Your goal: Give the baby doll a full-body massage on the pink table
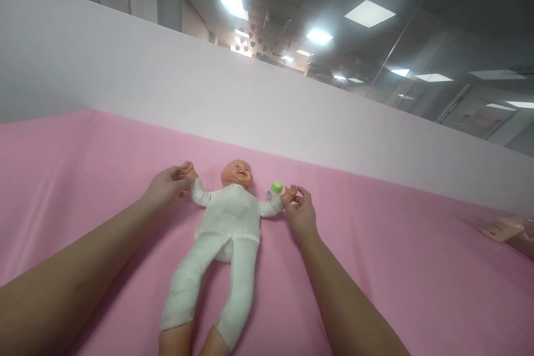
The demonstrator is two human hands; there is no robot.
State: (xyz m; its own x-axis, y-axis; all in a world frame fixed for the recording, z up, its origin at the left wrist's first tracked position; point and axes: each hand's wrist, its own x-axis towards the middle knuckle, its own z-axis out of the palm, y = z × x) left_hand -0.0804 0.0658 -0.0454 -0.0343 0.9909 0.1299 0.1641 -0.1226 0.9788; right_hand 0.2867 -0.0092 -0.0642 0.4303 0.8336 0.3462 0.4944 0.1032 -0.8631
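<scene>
A baby doll (229, 214) in a white top and white trousers lies on its back on a pink sheet (400, 278), its bald head toward the wall. Its arms are spread out to both sides. My left hand (164, 186) is closed around the doll's hand at the left. At the right, my right hand (303, 214) pinches the doll's other hand between thumb and fingers. Just behind that doll arm stands a small bottle (275, 190) with a green cap, partly hidden by the arm. The doll's feet are cut off by the lower edge.
A white wall (200, 89) runs behind the sheet, with a glass pane (421, 50) above it reflecting ceiling lights. Near the right edge lies a pale, flesh-coloured object (503, 229), too blurred to name.
</scene>
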